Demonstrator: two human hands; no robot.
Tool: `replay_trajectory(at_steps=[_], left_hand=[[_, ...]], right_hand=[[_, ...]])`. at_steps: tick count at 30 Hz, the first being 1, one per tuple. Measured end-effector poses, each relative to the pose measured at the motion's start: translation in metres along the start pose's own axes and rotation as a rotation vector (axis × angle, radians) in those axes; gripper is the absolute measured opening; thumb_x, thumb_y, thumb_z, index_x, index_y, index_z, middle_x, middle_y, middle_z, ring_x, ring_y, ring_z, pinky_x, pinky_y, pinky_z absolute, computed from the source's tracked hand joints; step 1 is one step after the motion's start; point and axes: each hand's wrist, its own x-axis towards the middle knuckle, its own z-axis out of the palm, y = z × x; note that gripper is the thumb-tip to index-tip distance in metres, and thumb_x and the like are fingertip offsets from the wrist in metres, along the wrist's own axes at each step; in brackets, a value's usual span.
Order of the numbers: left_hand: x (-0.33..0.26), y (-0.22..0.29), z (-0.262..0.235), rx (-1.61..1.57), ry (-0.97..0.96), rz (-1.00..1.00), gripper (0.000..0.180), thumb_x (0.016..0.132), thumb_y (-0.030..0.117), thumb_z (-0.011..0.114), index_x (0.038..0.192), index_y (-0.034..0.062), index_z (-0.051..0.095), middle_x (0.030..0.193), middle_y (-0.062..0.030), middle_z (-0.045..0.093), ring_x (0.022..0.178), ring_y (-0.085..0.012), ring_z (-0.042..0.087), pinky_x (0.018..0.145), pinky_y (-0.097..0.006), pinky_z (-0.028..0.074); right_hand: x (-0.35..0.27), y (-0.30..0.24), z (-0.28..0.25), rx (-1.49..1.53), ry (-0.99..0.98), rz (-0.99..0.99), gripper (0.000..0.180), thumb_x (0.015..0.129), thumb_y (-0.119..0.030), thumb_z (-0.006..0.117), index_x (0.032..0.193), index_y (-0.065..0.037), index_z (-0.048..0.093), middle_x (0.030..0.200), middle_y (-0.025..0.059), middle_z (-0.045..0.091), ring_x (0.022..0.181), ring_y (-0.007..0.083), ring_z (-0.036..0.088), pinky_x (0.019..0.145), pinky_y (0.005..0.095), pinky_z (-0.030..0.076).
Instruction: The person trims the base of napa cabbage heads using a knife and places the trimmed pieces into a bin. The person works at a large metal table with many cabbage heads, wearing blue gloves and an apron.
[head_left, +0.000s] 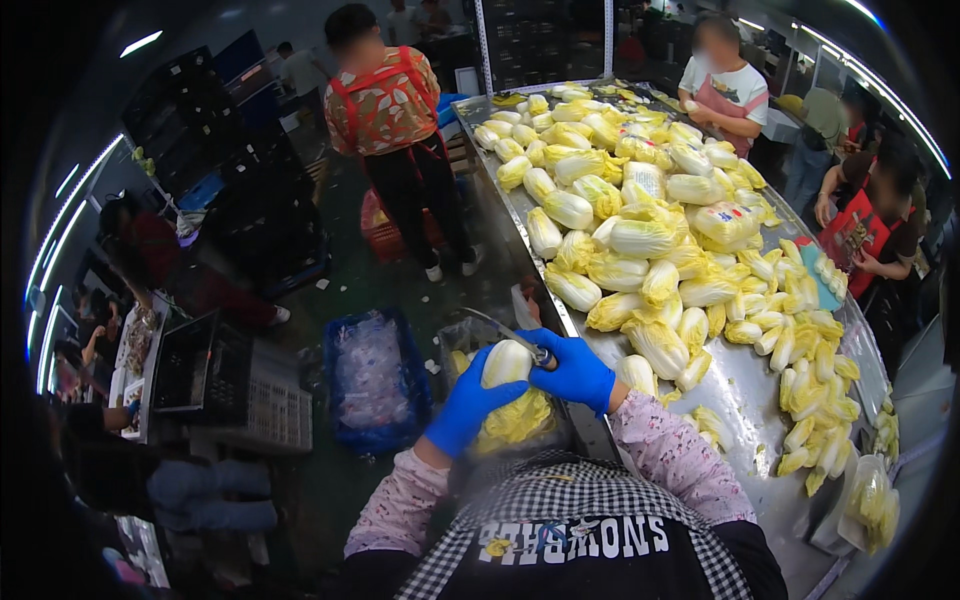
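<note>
Both my hands wear blue gloves. My left hand [470,403] is wrapped round a napa cabbage [508,365], its pale base turned up and away from me. My right hand [572,368] grips the handle of a knife [500,328] whose curved blade points left, just beyond the cabbage's base. Whether the blade touches the cabbage I cannot tell. Beneath my hands sits a container with yellow leaves [520,420], partly hidden by my hands and the cabbage.
A metal table [735,385] on my right bears a large heap of napa cabbages [640,240]. A blue crate [375,385] with clear plastic stands on the floor to my left. One person [390,130] stands ahead; others stand along the table's far right side. Dark crates [235,370] are at left.
</note>
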Motion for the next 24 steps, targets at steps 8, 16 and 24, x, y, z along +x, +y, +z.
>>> replay_trajectory(at_steps=[8, 16, 24], left_hand=[[-0.013, -0.013, -0.012, -0.593, -0.061, -0.148, 0.06, 0.084, 0.011, 0.063, 0.137, 0.0022, 0.036, 0.127, -0.0109, 0.049, 0.116, -0.0223, 0.05, 0.097, -0.033, 0.042], [0.015, -0.056, -0.007, 0.416, 0.285, 0.391, 0.084, 0.069, 0.018, 0.082, 0.136, 0.0007, 0.033, 0.122, -0.0149, 0.05, 0.113, -0.0251, 0.051, 0.096, -0.035, 0.042], [-0.008, -0.017, -0.032, -0.28, 0.169, -0.03, 0.055, 0.081, 0.014, 0.067, 0.129, 0.0016, 0.044, 0.121, -0.0115, 0.052, 0.111, -0.0242, 0.053, 0.094, -0.034, 0.044]], right_hand=[[0.02, -0.004, 0.009, 0.016, -0.074, 0.008, 0.041, 0.074, -0.019, 0.065, 0.113, -0.01, 0.057, 0.078, 0.0168, 0.063, 0.072, 0.0312, 0.064, 0.067, 0.0367, 0.05], [0.032, 0.004, 0.033, -0.232, 0.048, -0.028, 0.042, 0.073, -0.017, 0.065, 0.113, -0.012, 0.058, 0.075, 0.016, 0.064, 0.072, 0.0343, 0.064, 0.064, 0.0375, 0.052], [0.05, 0.003, 0.005, -0.223, -0.171, -0.209, 0.043, 0.075, -0.02, 0.064, 0.116, -0.013, 0.055, 0.092, 0.0198, 0.065, 0.085, 0.0357, 0.063, 0.075, 0.0399, 0.051]])
